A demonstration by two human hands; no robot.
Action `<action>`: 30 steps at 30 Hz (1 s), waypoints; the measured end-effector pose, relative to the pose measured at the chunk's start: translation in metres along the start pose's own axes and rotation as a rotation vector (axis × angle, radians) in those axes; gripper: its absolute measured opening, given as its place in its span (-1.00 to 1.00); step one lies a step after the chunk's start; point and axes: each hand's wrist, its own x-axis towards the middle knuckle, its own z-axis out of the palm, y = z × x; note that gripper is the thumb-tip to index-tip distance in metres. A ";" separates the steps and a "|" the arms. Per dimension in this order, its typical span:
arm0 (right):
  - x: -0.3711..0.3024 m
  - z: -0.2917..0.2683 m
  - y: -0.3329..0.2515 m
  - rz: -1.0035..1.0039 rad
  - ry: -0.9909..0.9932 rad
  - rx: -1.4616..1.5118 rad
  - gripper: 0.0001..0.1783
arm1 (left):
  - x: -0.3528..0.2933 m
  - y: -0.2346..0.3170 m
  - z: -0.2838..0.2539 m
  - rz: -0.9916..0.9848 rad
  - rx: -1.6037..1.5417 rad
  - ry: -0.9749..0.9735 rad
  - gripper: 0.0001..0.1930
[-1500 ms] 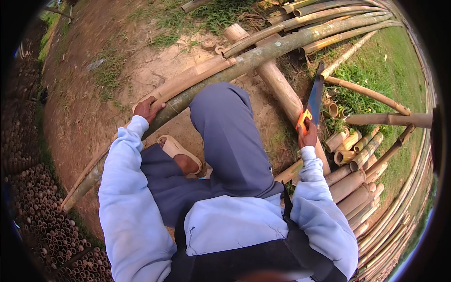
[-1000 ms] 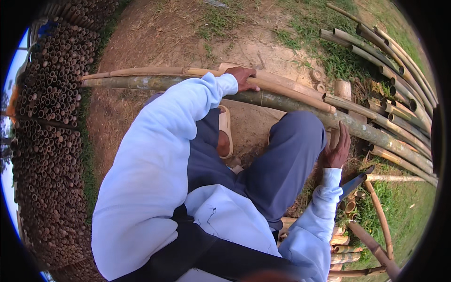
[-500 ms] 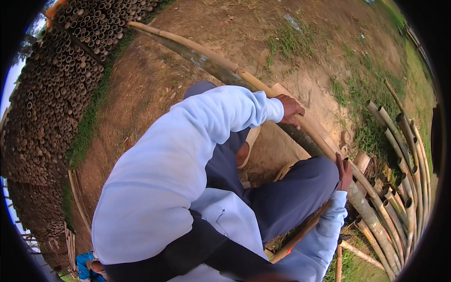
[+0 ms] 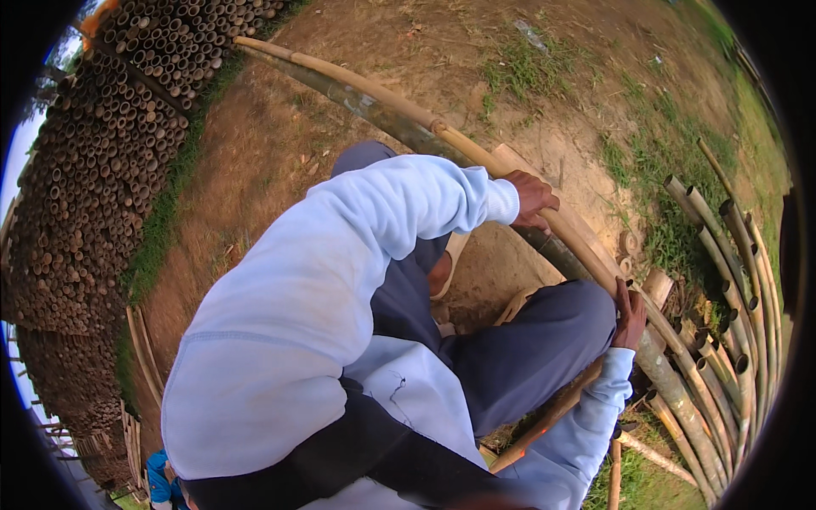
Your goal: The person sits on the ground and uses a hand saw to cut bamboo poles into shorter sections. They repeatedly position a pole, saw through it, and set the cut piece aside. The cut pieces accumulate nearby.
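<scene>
I sit on bare dirt with two long bamboo poles (image 4: 408, 115) lying side by side across my knees, running from upper left to lower right. My left hand (image 4: 531, 200), at the end of a pale blue sleeve, is closed over the upper, yellowish pole. My right hand (image 4: 631, 314) holds the same poles lower down, beside my right knee, with its fingers laid up against the greener pole (image 4: 671, 387). No tool shows in either hand.
A tall stack of bamboo with open cut ends (image 4: 85, 170) fills the left side. More cut bamboo poles (image 4: 722, 280) lie fanned out on grass at the right. A sandal (image 4: 446, 272) is by my leg, and a thin stick (image 4: 544, 421) passes under my right forearm.
My view has swung left, away from the pile at the right and toward the stack. The knife seen in my right hand earlier is out of sight. Both hands now hold the long poles.
</scene>
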 end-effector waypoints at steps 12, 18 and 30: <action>-0.037 0.031 -0.017 0.245 0.230 -0.011 -0.30 | 0.000 -0.007 0.040 -0.095 0.012 0.041 -0.49; -0.189 0.026 -0.046 0.982 0.556 -0.076 -0.44 | 0.006 -0.009 0.033 -0.159 -0.010 0.003 -0.49; -0.327 0.050 -0.081 1.258 0.252 -0.413 -0.32 | 0.018 0.001 0.027 0.045 0.255 -0.141 -0.23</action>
